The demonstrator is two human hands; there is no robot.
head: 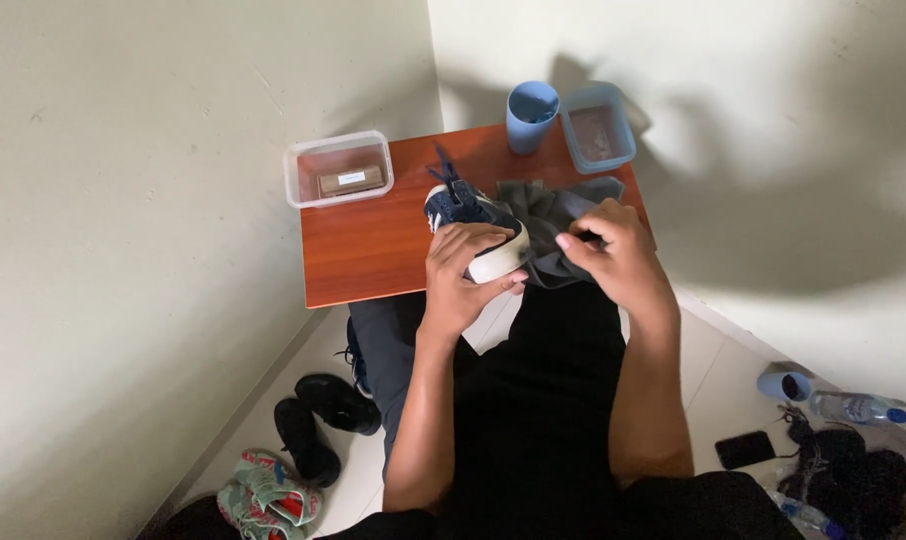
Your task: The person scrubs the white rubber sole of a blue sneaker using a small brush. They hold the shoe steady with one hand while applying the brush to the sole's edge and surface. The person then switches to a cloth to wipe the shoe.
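A dark blue sneaker [460, 206] with a white sole lies on the small reddish wooden table [373, 245], toe toward me. My left hand [463, 275] is wrapped over its toe end and grips it. My right hand [618, 255] pinches a grey cloth [553, 215] that lies bunched on the table just right of the shoe. The dark laces trail off toward the back of the table.
A clear plastic box [338, 168] with a brown block stands at the table's back left. A blue cup [531, 115] and a blue-rimmed container [598, 126] are at the back. Black shoes [318, 420], a patterned item [268, 495], a phone [745, 449] and bottles [858, 407] lie on the floor.
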